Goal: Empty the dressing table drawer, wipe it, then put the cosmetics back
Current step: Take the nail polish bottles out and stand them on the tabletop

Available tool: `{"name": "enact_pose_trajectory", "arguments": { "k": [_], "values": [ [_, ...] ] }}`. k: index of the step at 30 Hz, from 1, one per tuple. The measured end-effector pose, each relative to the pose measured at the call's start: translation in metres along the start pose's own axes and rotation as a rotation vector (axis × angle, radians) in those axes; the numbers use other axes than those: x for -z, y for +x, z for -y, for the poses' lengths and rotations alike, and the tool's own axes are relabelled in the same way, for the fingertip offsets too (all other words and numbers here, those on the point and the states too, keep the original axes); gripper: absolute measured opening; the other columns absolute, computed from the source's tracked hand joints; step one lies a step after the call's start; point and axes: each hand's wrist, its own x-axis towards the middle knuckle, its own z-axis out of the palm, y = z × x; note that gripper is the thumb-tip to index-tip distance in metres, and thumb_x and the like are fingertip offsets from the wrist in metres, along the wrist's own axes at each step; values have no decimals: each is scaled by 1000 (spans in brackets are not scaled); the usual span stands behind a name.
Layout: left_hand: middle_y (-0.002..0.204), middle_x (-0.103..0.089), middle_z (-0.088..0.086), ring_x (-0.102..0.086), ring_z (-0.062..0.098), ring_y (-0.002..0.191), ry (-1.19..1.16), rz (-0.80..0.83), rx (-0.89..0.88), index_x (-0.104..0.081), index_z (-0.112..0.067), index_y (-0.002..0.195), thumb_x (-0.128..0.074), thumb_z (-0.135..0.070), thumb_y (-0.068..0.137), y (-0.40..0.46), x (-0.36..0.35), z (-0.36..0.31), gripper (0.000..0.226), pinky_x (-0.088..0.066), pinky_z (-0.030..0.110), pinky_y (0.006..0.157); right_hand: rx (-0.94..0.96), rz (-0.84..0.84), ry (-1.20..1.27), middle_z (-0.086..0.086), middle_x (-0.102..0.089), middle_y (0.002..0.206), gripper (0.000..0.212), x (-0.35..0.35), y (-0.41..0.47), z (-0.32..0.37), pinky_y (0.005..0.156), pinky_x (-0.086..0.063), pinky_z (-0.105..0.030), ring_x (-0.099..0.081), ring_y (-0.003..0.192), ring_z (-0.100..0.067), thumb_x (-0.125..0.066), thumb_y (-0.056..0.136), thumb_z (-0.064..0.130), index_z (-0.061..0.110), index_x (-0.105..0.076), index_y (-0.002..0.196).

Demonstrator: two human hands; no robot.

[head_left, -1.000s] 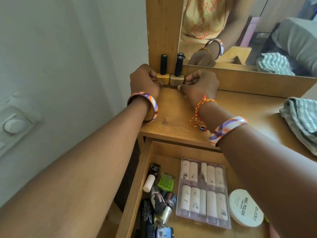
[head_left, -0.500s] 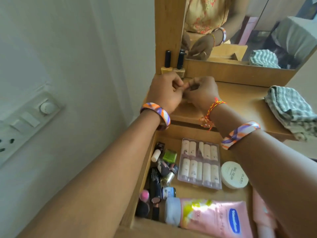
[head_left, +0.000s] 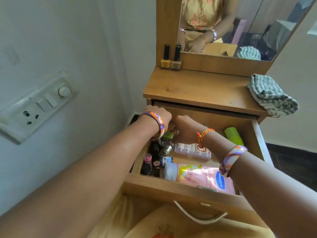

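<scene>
Emptying | both hands reach into the drawer [head_left: 180, 188]'s back left corner | left hand [head_left: 158, 115] and right hand [head_left: 184, 129] curl toward the small green item [head_left: 168, 134], grip hidden, can't tell | two polish bottles [head_left: 170, 63] parked on the surface [head_left: 202, 88], clearing space for wiping.

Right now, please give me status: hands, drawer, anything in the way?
Both hands down in drawer, grip hidden. Drawer open, cosmetics inside. Two polish bottles on top. Cloth at right edge, clear.
</scene>
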Motion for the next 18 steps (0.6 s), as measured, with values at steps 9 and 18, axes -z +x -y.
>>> {"name": "enact_pose_trajectory", "arguments": {
  "k": [9, 18],
  "values": [
    [112, -64, 8, -56, 28, 109, 211, -106, -33, -63, -14, 110, -56, -19, 88, 0, -20, -3, 24, -41, 35, 93, 16, -139, 134, -12, -69, 104, 30, -32, -1, 4, 76, -46, -27, -63, 96, -26, -71, 78, 19, 7, -66, 105],
    [103, -66, 7, -59, 26, 100, 232, -166, -76, -64, -14, 105, -59, -20, 88, 3, -23, 1, 19, -43, 32, 88, -25, -299, 203, -9, -72, 91, 21, -38, -2, -2, 64, -45, -22, -65, 82, -24, -62, 79, 13, 9, -71, 97]
  ]
}}
